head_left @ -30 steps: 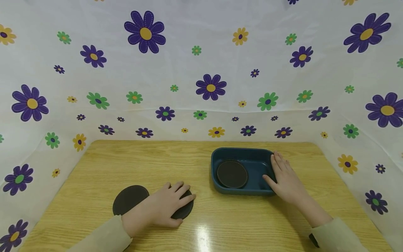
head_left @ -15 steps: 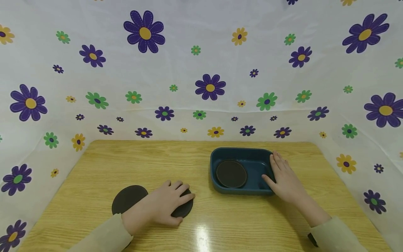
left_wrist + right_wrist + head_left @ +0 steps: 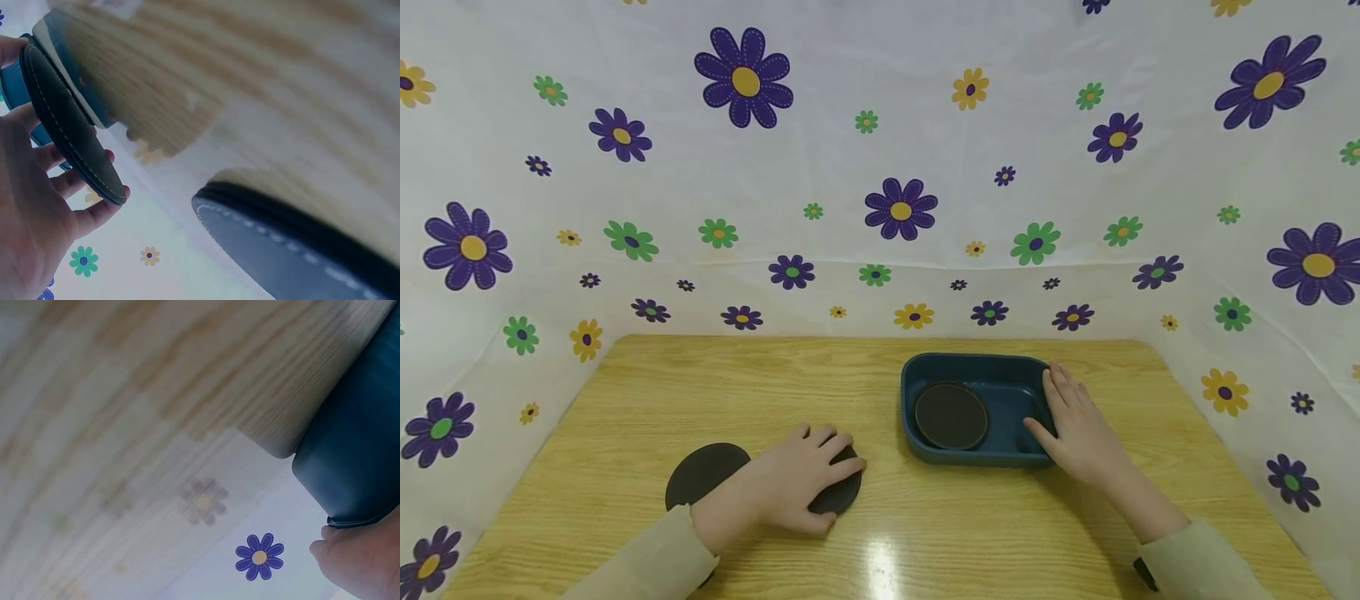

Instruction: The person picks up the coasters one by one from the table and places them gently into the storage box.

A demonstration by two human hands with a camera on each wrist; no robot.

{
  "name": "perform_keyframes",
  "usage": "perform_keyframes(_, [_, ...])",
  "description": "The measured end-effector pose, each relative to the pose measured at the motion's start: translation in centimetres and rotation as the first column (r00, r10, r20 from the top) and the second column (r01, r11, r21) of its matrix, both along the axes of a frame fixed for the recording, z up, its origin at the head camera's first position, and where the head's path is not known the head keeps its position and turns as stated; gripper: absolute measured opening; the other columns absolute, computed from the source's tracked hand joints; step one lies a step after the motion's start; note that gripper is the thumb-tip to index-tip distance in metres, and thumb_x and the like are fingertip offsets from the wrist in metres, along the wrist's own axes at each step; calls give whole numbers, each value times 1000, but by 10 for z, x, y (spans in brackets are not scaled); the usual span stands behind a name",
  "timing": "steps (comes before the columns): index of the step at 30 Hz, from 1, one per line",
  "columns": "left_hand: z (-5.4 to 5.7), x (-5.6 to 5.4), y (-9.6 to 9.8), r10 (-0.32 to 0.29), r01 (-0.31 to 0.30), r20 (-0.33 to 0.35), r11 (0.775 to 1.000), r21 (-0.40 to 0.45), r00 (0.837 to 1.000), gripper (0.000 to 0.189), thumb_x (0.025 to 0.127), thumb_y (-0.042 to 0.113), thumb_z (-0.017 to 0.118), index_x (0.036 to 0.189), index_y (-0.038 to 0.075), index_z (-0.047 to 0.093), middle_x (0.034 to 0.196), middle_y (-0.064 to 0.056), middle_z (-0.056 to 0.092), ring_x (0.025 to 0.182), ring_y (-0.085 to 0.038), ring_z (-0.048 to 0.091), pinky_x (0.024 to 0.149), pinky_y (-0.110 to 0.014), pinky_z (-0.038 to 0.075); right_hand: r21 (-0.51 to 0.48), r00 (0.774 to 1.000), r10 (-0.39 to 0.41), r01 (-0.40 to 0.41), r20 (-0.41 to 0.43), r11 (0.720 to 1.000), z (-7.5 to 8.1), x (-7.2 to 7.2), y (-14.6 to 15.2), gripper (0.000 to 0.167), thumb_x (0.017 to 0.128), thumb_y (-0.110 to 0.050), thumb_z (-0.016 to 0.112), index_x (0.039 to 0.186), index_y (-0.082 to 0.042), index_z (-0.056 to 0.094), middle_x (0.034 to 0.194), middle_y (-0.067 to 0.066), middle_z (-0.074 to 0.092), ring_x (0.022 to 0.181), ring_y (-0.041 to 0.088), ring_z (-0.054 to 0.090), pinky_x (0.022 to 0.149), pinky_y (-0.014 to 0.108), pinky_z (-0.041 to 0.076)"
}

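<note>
A dark-blue, rectangular plastic-looking tray (image 3: 981,458) lies with one end under the straight fingers of the palm-down right hand (image 3: 1078,429); leaning could tip it. Behind the left hand's (image 3: 801,483) fingers rests a large black round disc (image 3: 703,475). Those palm-down fingers grip an apparently smaller, stitched black disc (image 3: 838,496) by its rim; uneven pinching could drop it.

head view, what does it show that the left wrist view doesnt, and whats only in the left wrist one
Only the head view shows the inner disc lying in the blue container, and the sleeves. Only the left wrist view shows the palm side of the left hand and clear light stitching on the gripped disc and outer disc. Both show the left hand, those two discs, at least part of the blue container, the wooden table and the flowered cloth.
</note>
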State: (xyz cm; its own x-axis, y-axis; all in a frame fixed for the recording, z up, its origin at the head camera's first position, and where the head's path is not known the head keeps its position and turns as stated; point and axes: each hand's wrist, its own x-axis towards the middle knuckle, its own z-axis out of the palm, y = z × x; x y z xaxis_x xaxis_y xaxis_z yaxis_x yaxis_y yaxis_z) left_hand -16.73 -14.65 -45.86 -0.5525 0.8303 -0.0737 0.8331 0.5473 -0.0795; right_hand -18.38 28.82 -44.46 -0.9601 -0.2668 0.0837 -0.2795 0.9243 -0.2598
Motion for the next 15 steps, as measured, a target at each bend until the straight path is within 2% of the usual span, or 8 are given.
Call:
perform_keyframes(7, [4, -6, 5, -34, 35, -60, 999, 8, 998, 73, 90, 58, 66, 155, 29, 52, 151, -6, 54, 134, -27, 53, 102, -51, 49, -4, 1000, -3, 3, 0, 1000, 0, 1, -1, 85, 106, -36, 61, 161, 17, 22, 173, 35, 14, 160, 53, 17, 128, 67, 20])
perform_keyframes(15, [10, -12, 12, -9, 9, -51, 1000, 0, 999, 76, 90, 59, 65, 157, 28, 50, 155, -8, 52, 138, -29, 50, 107, -53, 47, -2, 1000, -4, 4, -3, 1000, 0, 1, -1, 85, 106, -36, 61, 161, 17, 23, 173, 35, 15, 160, 53, 18, 128, 67, 21])
